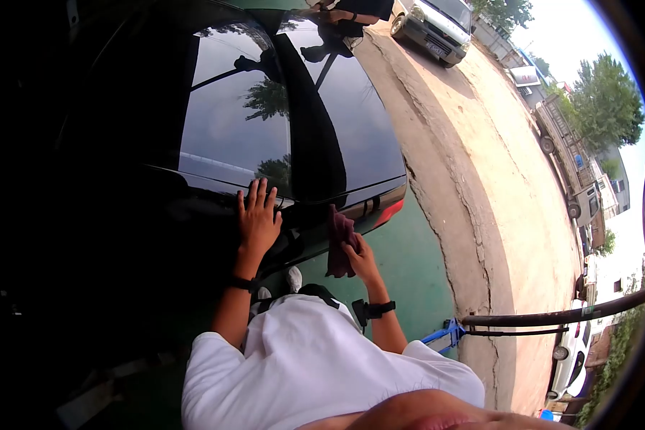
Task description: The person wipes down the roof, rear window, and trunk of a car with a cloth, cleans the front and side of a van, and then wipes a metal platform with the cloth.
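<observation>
Dark red cloth [341, 240], in front of the person and beside the rear edge of a glossy black car [319, 154]. The right hand [364, 259] pinches it between thumb and fingers at its side, around mid-length. The left hand [259, 223] lies palm down on the car, fingers spread. From my distant post, I cannot tell whether the cloth touches the bodywork.

I judge the cloth light, soft and limp, hard to damage; it should fold or slip unless gathered, so I would take it by a thick, bunched part near the middle. Its long axis runs away from the person's body: the narrow end points towards the car, the wider, loose end back towards the green floor [408, 269]. Another person [351, 18] is at the car's far side.
</observation>
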### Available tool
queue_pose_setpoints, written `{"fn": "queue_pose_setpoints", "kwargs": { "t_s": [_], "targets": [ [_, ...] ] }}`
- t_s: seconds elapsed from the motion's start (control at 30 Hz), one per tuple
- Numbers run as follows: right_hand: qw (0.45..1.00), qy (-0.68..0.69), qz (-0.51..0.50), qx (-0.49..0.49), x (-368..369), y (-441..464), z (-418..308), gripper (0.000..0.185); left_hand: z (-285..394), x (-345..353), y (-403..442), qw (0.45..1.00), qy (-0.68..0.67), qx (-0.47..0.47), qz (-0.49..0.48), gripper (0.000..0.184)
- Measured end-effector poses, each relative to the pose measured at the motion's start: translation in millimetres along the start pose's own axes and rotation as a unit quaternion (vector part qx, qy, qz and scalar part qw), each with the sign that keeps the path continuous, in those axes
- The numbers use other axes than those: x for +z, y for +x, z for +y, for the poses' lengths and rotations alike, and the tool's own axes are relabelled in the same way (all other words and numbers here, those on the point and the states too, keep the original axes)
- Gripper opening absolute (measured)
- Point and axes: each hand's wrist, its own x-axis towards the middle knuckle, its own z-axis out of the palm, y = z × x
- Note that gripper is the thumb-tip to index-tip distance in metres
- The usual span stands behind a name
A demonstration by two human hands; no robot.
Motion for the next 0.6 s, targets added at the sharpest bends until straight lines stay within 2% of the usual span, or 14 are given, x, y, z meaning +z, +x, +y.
{"fn": "queue_pose_setpoints", "kwargs": {
  "t_s": [0.13, 0.2, 0.27, 0.33, 0.47, 0.53, 0.6],
  "targets": [
    [0.997, -0.048, -0.056, 0.003, -3, 6, -19, 0.037, 1, -7, -2, 1.0, -0.028, 0.0, -0.001, 0.058],
    [0.995, -0.035, -0.029, -0.084, -5, 16, -44, 0.04, 4, -14, -5, 0.999, -0.033, 0.004, 0.0, 0.06],
    [0.994, 0.014, -0.02, -0.106, -3, 25, -46, 0.043, 11, -25, -10, 0.996, -0.071, 0.009, -0.049, 0.069],
    [0.971, -0.047, 0.055, -0.227, -1, 32, -52, 0.047, 22, -21, -16, 0.993, -0.088, 0.016, -0.071, 0.073],
    [0.969, -0.103, 0.054, -0.219, -14, 60, -44, 0.053, 52, 11, -14, 0.988, -0.115, 0.025, -0.099, 0.08],
    [0.931, -0.237, 0.034, -0.274, -27, 75, -24, 0.058, 81, 26, -3, 0.986, -0.132, 0.028, -0.103, 0.081],
    [0.927, -0.26, 0.049, -0.266, -46, 76, -7, 0.059, 105, 44, 8, 0.982, -0.15, 0.042, -0.109, 0.083]
  ]
}}
